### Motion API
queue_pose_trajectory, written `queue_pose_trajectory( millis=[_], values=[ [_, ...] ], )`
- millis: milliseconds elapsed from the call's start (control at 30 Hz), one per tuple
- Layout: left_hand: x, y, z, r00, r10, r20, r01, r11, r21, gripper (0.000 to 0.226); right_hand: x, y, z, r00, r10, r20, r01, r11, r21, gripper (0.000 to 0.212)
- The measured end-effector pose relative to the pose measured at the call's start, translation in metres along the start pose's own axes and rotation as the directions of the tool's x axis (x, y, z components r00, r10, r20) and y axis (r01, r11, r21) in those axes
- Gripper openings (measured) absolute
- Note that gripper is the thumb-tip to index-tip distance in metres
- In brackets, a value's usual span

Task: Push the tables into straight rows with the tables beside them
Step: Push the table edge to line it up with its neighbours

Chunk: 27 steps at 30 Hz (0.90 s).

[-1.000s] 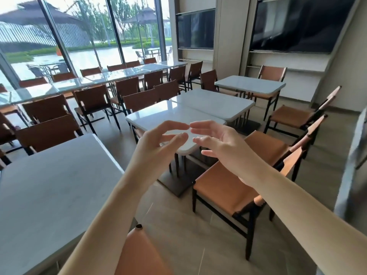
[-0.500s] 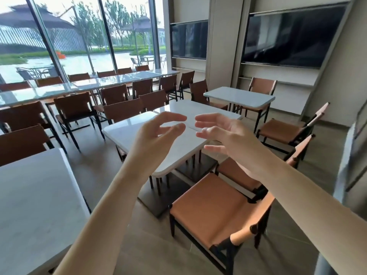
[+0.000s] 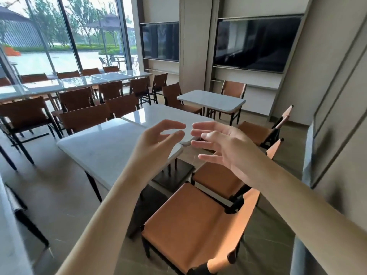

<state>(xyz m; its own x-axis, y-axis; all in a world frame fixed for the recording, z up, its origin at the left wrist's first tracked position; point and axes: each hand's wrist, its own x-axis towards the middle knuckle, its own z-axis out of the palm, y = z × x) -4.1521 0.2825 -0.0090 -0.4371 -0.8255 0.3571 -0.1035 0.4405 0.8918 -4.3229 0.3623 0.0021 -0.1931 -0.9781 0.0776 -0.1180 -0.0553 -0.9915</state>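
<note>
A white-topped table [image 3: 103, 147] stands right in front of me, its far end meeting a second white table [image 3: 158, 117] at a slight offset. A third, smaller white table [image 3: 211, 100] stands apart near the back wall. My left hand [image 3: 156, 143] hovers above the near table's right corner, fingers loosely curved, holding nothing. My right hand [image 3: 226, 149] is raised beside it over the gap by the chairs, fingers spread and relaxed, touching nothing.
Two orange chairs [image 3: 198, 225] stand close on the right of the near table, more [image 3: 262, 132] behind them. Dark brown chairs [image 3: 83, 118] line its left side. A long table row [image 3: 65, 84] runs along the windows. A grey tabletop edge [image 3: 8, 225] is at my left.
I have walked forward, so the two joined tables are much nearer and the left tabletop has slid out of view. Both hands stay raised, empty and close together.
</note>
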Motion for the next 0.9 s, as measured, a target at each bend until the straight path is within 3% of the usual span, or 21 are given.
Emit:
queue_pose_trajectory(
  millis=[400, 700, 900],
  values=[
    [0.140, -0.059, 0.013, 0.997, -0.062, -0.037, 0.060, 0.997, -0.058, 0.011, 0.136, 0.010, -0.046, 1.000, -0.019, -0.014, 0.017, 0.991, -0.135, 0.024],
    [0.201, -0.108, 0.036, 0.980, -0.174, -0.097, 0.171, 0.984, -0.044, 0.013, 0.219, 0.040, -0.107, 0.994, -0.008, -0.111, 0.001, 0.998, -0.064, 0.024],
    [0.232, -0.122, 0.084, 0.962, -0.218, -0.166, 0.221, 0.975, -0.001, 0.015, 0.264, 0.066, -0.152, 1.000, 0.015, 0.005, -0.014, 0.998, -0.054, 0.023]
  ],
)
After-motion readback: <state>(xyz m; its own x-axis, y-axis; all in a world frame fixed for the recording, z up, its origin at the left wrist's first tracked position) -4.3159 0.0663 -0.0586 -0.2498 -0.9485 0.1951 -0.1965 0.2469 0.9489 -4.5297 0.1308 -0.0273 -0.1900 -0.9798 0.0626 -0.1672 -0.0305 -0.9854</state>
